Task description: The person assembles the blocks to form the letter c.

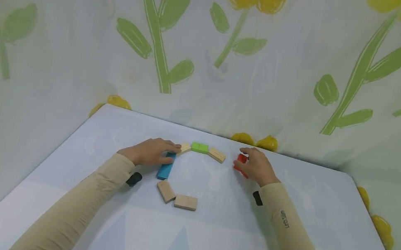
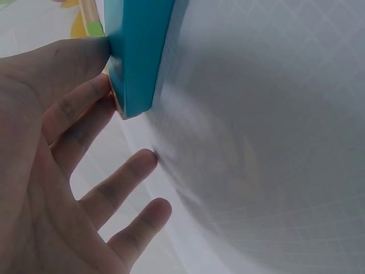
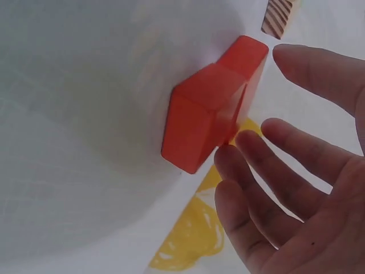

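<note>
In the head view my left hand [image 1: 152, 151] is at a blue block [image 1: 166, 166]. The left wrist view has the thumb against the blue block [image 2: 140, 57], with two fingertips at its end and the other two fingers spread apart. My right hand [image 1: 257, 166] hovers around red blocks [image 1: 241, 158], apparently two set together. In the right wrist view, the thumb stands off from the red blocks [image 3: 194, 123], and the relaxed fingers lie behind them, with contact hard to tell. A wooden block [image 1: 184, 148], a green block [image 1: 200, 147] and a striped wooden block [image 1: 217, 155] form a curve between the hands.
Two plain wooden blocks [image 1: 186, 202] lie nearer on the white table [image 1: 217, 235], below the blue one. A small black object [image 1: 134, 179] is under the left wrist, another black object [image 1: 257, 198] under the right. A flower-printed curtain [image 1: 286, 69] hangs behind the table.
</note>
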`<state>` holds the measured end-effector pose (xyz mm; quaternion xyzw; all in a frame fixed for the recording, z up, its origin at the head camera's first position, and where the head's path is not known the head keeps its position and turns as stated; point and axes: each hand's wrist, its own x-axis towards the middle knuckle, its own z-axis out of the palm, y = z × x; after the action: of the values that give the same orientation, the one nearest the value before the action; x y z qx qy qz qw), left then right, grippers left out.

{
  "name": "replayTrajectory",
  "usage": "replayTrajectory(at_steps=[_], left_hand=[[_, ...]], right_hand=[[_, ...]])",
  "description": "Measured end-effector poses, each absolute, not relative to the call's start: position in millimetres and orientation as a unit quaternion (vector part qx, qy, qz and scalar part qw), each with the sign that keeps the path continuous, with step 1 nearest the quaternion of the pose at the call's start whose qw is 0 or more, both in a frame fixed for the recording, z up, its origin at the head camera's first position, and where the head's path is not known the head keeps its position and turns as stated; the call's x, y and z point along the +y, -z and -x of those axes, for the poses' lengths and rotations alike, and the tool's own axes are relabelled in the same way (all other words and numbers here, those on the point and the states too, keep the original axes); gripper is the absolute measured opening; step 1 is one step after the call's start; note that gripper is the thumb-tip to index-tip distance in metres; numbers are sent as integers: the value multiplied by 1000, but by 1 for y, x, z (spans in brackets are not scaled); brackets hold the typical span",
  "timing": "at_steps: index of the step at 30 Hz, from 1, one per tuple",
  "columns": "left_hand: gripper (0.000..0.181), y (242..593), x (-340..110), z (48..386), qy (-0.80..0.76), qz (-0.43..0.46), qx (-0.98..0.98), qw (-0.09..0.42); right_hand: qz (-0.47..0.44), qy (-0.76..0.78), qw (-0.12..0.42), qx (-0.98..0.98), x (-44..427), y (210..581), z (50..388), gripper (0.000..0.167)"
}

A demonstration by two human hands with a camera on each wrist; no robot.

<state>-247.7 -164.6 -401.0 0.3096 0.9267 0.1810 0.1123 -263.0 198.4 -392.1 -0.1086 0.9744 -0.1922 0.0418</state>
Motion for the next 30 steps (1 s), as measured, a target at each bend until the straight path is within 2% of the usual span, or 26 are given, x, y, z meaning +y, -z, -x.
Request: replayTrajectory(at_steps=[6,11,30], left_hand=[[50,400,-164,249,-180,-309,928,106],[50,401,-163,249,-176,-304,930,108],[48,398,-164,245,-182,-309,927,112]], right_hand=[[137,198,25,970,198,396,264,53],[146,204,46,967,196,396,265,53],[92,175,65,978,185,399,267,51]])
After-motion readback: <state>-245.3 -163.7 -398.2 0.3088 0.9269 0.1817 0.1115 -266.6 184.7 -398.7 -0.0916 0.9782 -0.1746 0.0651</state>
